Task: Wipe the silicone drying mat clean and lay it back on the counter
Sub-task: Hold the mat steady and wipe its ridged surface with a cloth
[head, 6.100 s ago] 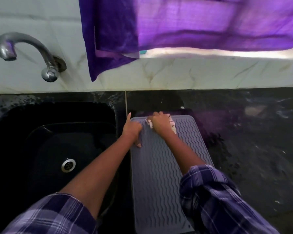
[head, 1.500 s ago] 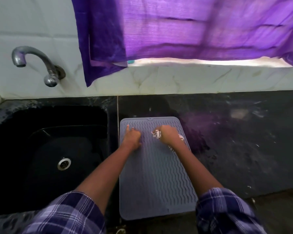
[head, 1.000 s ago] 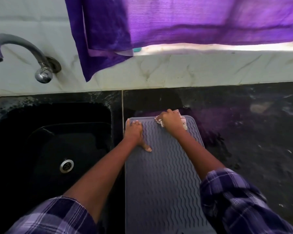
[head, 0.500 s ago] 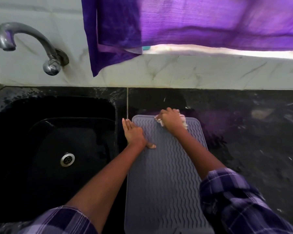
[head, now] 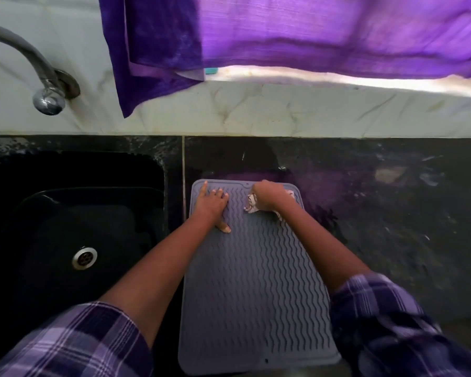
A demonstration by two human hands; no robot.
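The grey silicone drying mat [head: 256,289] lies flat on the dark stone surface [head: 392,227], just to the right of the sink, its long side running from the near edge toward the wall and its wavy ribs facing up. Its far end stops short of the wall, with a bare strip of dark stone between them. The left hand [head: 211,206] rests palm down on the mat's far left corner, its fingers [head: 204,187] straight and spread, the thumb pointing back toward the person; it holds nothing. The right hand [head: 268,197] sits on the far right part of the mat, its fingers curled round a crumpled pale cloth [head: 252,205] with a faint pattern, which pokes out on both sides of the hand and presses against the ribs. Both forearms are bare, with rolled purple plaid sleeves [head: 378,317] at the lower edge of the view. To the left, the black sink [head: 38,213] is set into the same stone, a round metal drain [head: 84,257] in its basin. A curved metal tap [head: 45,85] is fixed to the white marbled wall [head: 283,112] above it. A purple curtain [head: 283,34] hangs over the wall behind the mat, bright light showing under its lower hem, and a purple tint reflects on the stone just beyond the mat.
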